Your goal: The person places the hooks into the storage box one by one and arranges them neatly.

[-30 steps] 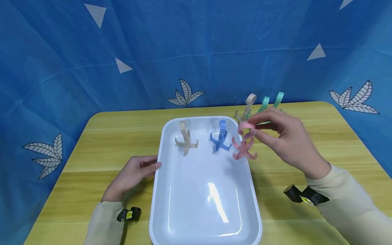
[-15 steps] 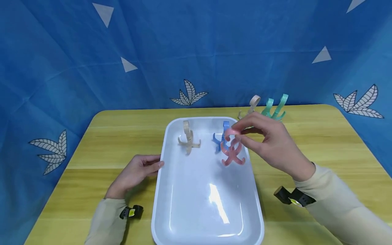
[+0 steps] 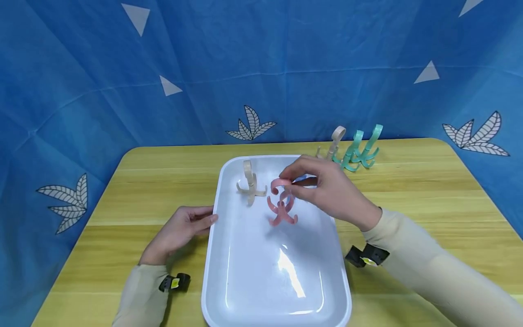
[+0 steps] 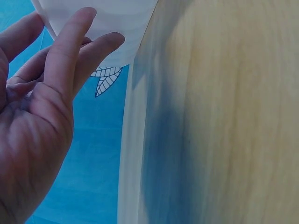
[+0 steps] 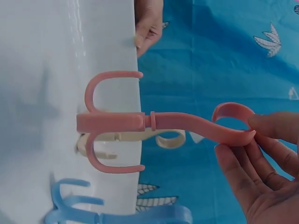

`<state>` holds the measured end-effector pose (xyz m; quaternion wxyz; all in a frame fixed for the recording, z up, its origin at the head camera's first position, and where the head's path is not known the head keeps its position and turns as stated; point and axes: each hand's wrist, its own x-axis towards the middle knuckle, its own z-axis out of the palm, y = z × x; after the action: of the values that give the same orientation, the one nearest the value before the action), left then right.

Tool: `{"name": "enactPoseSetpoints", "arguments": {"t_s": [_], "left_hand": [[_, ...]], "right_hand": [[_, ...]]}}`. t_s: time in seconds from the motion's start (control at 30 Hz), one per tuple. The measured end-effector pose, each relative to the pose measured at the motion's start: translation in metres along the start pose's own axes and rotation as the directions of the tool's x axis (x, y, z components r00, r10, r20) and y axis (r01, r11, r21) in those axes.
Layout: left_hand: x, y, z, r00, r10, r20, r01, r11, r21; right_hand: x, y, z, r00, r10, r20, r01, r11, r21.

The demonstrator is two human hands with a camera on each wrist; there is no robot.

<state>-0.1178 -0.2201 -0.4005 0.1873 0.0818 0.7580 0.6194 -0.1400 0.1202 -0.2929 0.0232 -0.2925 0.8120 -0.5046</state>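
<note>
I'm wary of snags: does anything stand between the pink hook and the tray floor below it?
Nothing visible does: the right hand holds the pink hook above a bare stretch of the white tray. The beige hook stands to its left in the head view; the blue hook is mostly hidden behind the hand.

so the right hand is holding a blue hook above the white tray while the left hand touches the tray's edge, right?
Not quite: the right hand is holding a pink hook, as the right wrist view shows. It is above the white tray, and the left hand touches the tray's edge.
</note>
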Motion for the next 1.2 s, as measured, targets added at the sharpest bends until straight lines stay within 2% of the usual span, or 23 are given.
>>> {"name": "enactPoseSetpoints", "arguments": {"t_s": [0.1,0.27,0.63,0.8,1.03,1.2], "left_hand": [[0.000,-0.001,0.000,1.000,0.004,0.004,-0.004,1.000,-0.001],[-0.001,-0.003,0.000,1.000,0.007,0.018,-0.007,1.000,0.001],[-0.003,-0.004,-0.002,1.000,0.004,0.006,-0.004,1.000,-0.002],[-0.003,-0.001,-0.002,1.000,0.003,0.007,-0.003,1.000,0.008],[0.000,0.002,-0.001,1.000,-0.003,0.005,0.002,0.997,0.071],[0.000,0.002,-0.001,1.000,-0.002,0.007,0.002,0.998,0.063]], "right_hand": [[0.005,0.003,0.006,1.000,0.011,0.017,-0.011,0.999,0.040],[0.009,0.005,0.016,0.999,0.032,0.042,-0.034,0.998,0.054],[0.022,0.004,0.035,0.990,0.039,0.133,-0.039,0.999,-0.002],[0.028,0.005,0.045,0.984,0.015,0.175,-0.011,1.000,-0.021],[0.034,0.007,0.052,0.982,0.013,0.188,0.000,0.998,-0.069],[0.036,0.010,0.059,0.980,0.027,0.196,-0.010,0.996,-0.085]]}}
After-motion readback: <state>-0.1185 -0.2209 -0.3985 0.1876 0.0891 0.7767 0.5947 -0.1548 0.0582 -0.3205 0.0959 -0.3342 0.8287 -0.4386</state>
